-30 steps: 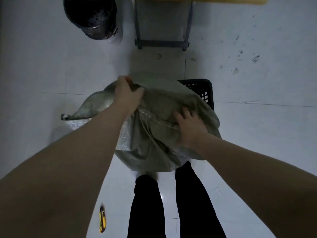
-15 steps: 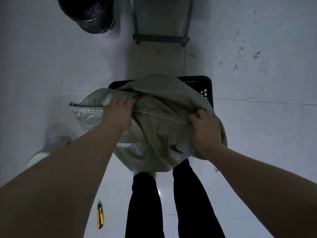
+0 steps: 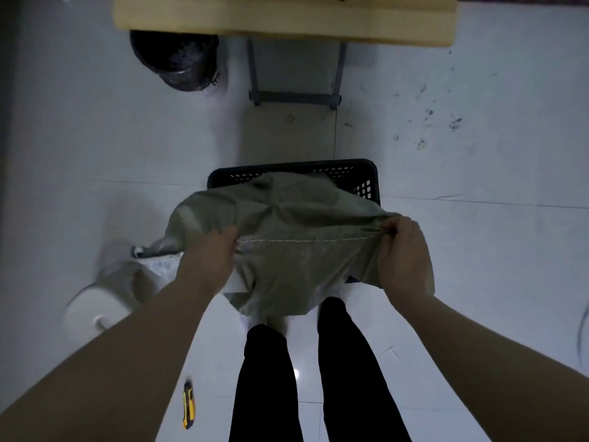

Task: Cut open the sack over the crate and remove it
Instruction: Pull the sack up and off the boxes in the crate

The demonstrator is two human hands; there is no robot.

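Observation:
A grey-green woven sack (image 3: pixel 287 224) hangs lifted in front of me, over the near part of a black plastic crate (image 3: pixel 357 173). Its stitched seam runs level between my hands. My left hand (image 3: pixel 207 260) grips the seam's left end and my right hand (image 3: pixel 403 250) grips its right end. The sack droops below the seam and hides most of the crate; only the crate's far rim and right corner show. A yellow utility knife (image 3: pixel 188 405) lies on the floor by my left leg.
A white roll (image 3: pixel 95 311) lies on the floor at the left. At the back stand a bin lined with a black bag (image 3: pixel 178 62) and a wooden table (image 3: pixel 287 20) on a grey metal frame (image 3: pixel 296 97). The floor is pale tile.
Both hands slid apart along the seam and raised the sack, pulling it toward me. More of the crate's far rim is uncovered now.

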